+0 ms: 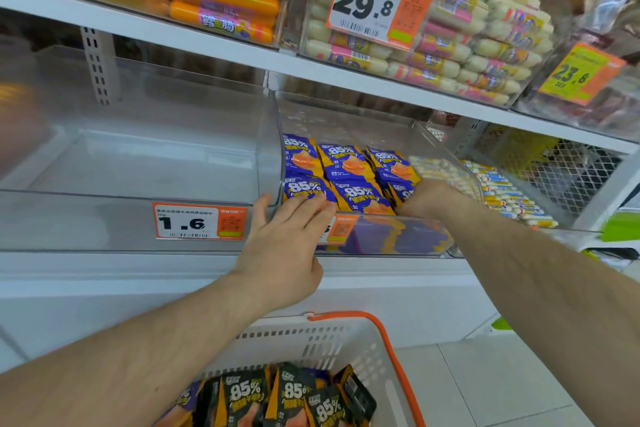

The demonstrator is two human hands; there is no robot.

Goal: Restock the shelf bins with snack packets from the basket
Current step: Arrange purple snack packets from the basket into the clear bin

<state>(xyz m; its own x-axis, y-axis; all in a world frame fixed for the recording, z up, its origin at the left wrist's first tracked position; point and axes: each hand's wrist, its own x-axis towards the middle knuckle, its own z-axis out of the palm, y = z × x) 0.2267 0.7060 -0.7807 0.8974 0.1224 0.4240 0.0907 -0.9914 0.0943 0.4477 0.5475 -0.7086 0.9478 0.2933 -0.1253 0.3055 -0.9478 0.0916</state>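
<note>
Your left hand (282, 246) lies flat, fingers straight, on the front blue snack packets (346, 177) in the clear bin (446, 149). Your right hand (427, 198) reaches among them, its grip hidden. Pushing unevenly could topple the rows; black packets (287, 395) wait in the basket (346, 343).

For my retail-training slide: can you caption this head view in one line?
Both hands tidy blue snack packets in a clear shelf bin above a white basket holding black packets.
</note>
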